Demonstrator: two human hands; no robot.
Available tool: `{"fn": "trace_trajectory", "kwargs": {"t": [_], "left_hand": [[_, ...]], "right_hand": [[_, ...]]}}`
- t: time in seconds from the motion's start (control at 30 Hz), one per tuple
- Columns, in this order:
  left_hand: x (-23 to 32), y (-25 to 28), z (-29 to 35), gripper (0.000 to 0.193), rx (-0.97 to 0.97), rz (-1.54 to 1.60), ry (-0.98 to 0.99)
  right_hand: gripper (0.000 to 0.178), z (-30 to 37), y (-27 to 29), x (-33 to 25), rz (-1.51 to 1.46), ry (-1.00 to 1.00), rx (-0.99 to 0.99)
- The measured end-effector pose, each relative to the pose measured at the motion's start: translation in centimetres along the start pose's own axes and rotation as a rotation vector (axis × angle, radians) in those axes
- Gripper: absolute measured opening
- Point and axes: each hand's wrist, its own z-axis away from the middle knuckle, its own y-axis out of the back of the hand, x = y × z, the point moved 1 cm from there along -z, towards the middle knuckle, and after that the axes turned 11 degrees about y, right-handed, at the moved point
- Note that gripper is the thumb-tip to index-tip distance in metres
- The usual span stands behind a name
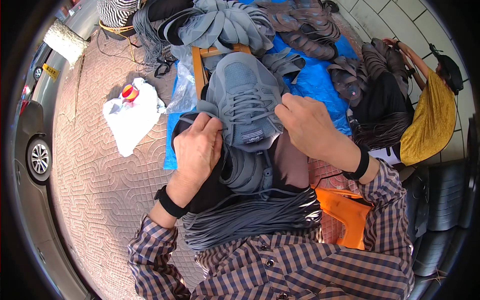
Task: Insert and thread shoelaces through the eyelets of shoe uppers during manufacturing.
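A grey shoe upper (245, 85) with a mesh toe lies over my lap, toe pointing away, and a grey shoelace (247, 104) crosses back and forth over it. At its left edge, my left hand (198, 145) is closed, fingers pinched on a lace end. My right hand (305, 120) is closed at the right edge, pinching the lace beside the eyelets; its fingertips are partly hidden. Below the upper, more grey uppers (243, 172) rest between my legs. A thick bundle of loose grey laces (250, 222) lies across my lap.
A wooden stool or frame (199, 70) and piles of grey uppers (220, 25) stand ahead on a blue sheet (320, 107). At left are a white plastic bag (127, 120) and a parked car (30, 185). Right are an orange stool (345, 212) and a seated person (427, 120) handling brown-grey uppers.
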Motion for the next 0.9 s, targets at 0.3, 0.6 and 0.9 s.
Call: {"fn": "trace_trajectory", "kwargs": {"t": [0.3, 0.6, 0.9], "left_hand": [[0.6, 0.0, -1.7, 0.012, -0.06, -0.171, -0.353], [2.7, -1.0, 0.3, 0.025, -0.015, -0.069, 0.016], [2.4, -2.0, 0.7, 0.029, -0.012, -0.232, -0.084]], "right_hand": [[0.012, -0.6, -0.3, -0.4, 0.087, 0.151, 0.006], [0.02, 2.3, -2.0, 0.0, -0.158, -0.179, 0.19], [0.018, 2.6, -2.8, 0.5, -0.082, -0.007, 0.306]]}}
